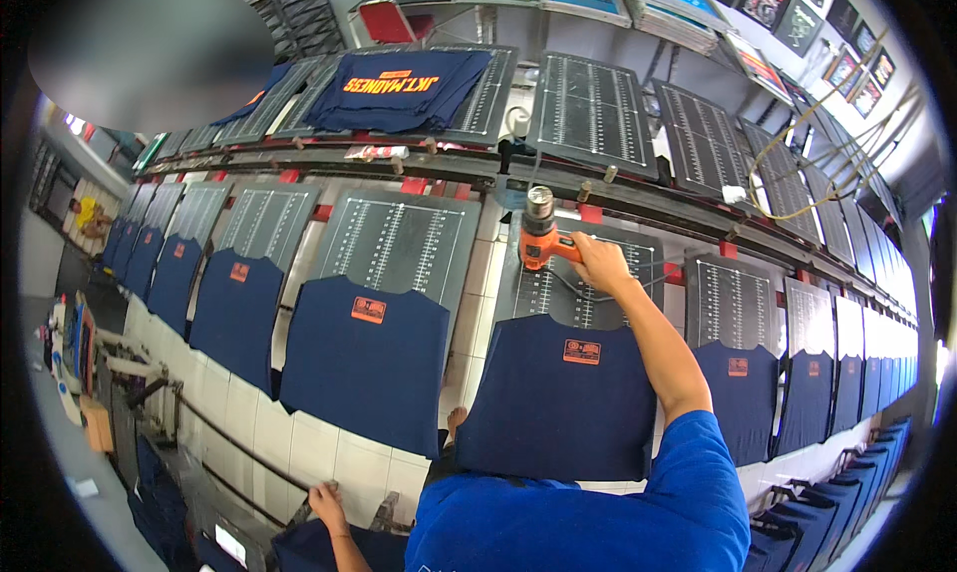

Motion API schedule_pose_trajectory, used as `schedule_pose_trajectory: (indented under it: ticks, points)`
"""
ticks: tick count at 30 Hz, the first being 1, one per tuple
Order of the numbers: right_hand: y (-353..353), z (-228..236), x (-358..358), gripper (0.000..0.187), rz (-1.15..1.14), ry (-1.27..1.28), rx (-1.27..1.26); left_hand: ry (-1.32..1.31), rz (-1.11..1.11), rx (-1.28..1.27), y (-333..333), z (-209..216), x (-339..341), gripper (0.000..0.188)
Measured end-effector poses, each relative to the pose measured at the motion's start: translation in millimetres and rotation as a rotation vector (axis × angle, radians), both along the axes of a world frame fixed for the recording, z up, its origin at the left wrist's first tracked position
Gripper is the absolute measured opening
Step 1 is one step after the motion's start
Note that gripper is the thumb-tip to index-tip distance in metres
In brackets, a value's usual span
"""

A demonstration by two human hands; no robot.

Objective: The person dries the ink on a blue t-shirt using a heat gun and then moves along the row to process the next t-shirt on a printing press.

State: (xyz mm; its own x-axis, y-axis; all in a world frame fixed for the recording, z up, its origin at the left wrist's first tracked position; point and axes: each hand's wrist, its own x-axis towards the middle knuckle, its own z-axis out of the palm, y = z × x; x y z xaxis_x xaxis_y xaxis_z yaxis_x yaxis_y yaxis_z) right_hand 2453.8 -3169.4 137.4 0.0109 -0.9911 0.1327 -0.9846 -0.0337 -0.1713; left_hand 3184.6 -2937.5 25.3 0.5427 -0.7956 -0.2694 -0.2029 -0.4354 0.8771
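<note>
An orange heat gun (535, 248) with a silver nozzle is gripped by its handle in my right hand (601, 266). The nozzle points away from me, and the gun is over a dark printing board (528, 293) with white ruler marks. A dark cord loops below the handle. On the near part of that board lies a navy shirt (558, 402) with a small orange print near its neckline. Low on the left, my left hand (326, 502) is closed with its fingers curled, beside a dark metal rail (239, 434). Whatever it grips is too small to make out.
More boards (394, 233) carry navy shirts (364, 363) on both sides. Across a long metal rail, a folded navy shirt (399, 88) with orange lettering lies on another board. Yellowish cables (768, 173) hang at right. Dark garments (832, 502) hang in a row at lower right.
</note>
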Motion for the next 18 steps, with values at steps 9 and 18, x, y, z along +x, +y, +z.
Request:
schedule_pose_trajectory:
  ticks: [9,18]
  points:
    - [16.3,-41.1,-40.7,0.057,-0.184,-0.182,-0.061,0.089,-0.247,0.704,162.9,-43.9,-78.5,0.027]
    - [22.6,-47.2,-39.7,0.055,-0.126,-0.136,-0.047,-0.599,0.051,-0.236,25.2,232.8,-89.0,0.022]
